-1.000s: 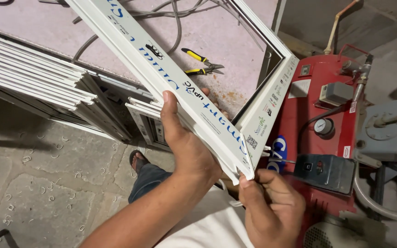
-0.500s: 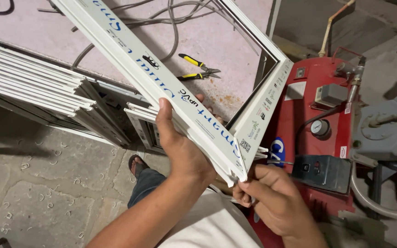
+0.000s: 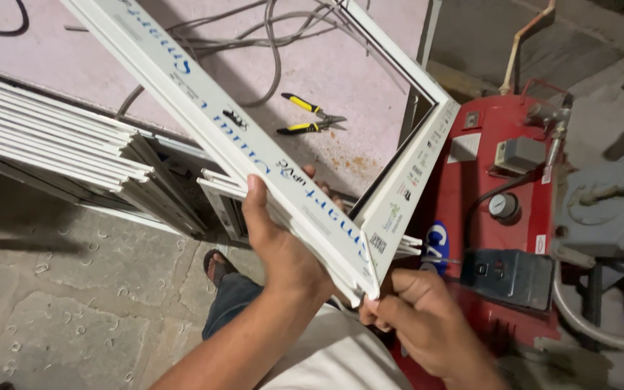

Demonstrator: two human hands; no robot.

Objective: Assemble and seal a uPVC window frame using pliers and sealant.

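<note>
White window frame (image 3: 254,144), plastic profile with blue lettering on its film, held slanted across the middle of the view; its far-left end runs out of the picture at the top edge, and its far side is partly cut off too. Near corner sits just above the person's lap.

Left hand (image 3: 283,253): clasped around the near rail from below, thumb on the left edge, fingertips mostly hidden behind the profile.

Right hand (image 3: 417,318): fingers curled at the near corner, pinching something there; what it pinches is too small to make out.

Surface: pink bench top (image 3: 110,65), stained, far side; grey cables (image 3: 254,29) and yellow-handled pliers (image 3: 308,115) lie on it. Stack of white profiles (image 3: 52,144) at left, ends only partly shown. Stone-paved floor (image 3: 74,303) below.

Right: red compressor tank (image 3: 500,188) with gauge (image 3: 503,206) and black box (image 3: 507,271); grey motor (image 3: 608,209) cut off at the edge.
</note>
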